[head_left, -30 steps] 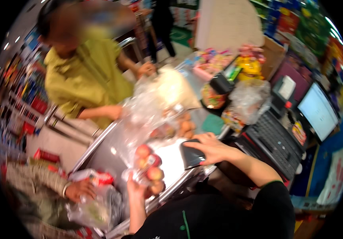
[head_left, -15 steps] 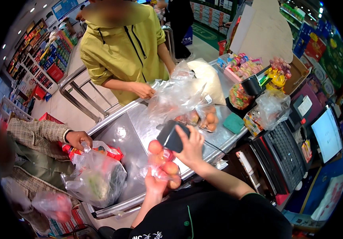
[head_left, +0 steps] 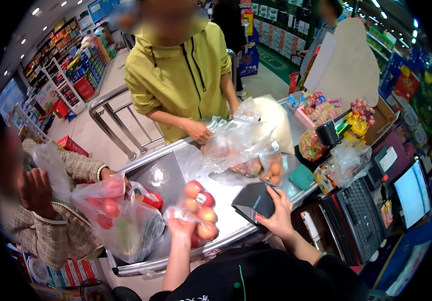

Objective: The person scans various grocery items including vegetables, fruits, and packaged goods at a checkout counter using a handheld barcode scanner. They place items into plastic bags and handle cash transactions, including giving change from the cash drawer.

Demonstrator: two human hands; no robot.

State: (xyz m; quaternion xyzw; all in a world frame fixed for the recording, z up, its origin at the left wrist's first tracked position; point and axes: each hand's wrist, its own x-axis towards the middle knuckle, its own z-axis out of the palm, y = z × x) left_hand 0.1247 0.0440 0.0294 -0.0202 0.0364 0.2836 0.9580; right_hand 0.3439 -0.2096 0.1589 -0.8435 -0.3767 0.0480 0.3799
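My left hand [head_left: 181, 227] is closed on the gathered plastic of a clear bag of apples [head_left: 207, 214], which lies on the metal counter [head_left: 176, 175] close to me. Several red and yellow apples show through the film, and a white label sits on one side. My right hand [head_left: 278, 210] grips a black box-shaped barcode scanner [head_left: 255, 200], held over the counter's near edge to the right of the apples. A gap separates scanner and bag.
Across the counter, a person in a yellow jacket [head_left: 181, 85] touches clear plastic bags [head_left: 236, 143]. At left, another person's checked sleeve [head_left: 83, 163] reaches toward bagged red fruit [head_left: 110, 205]. A laptop [head_left: 359, 210], a monitor [head_left: 411, 195] and a candy jar [head_left: 310, 145] stand at right.
My right hand has drawn the scanner away from the apples, to the right and toward me. The person at left has raised a bag of red fruit to the counter. My view has shifted slightly.
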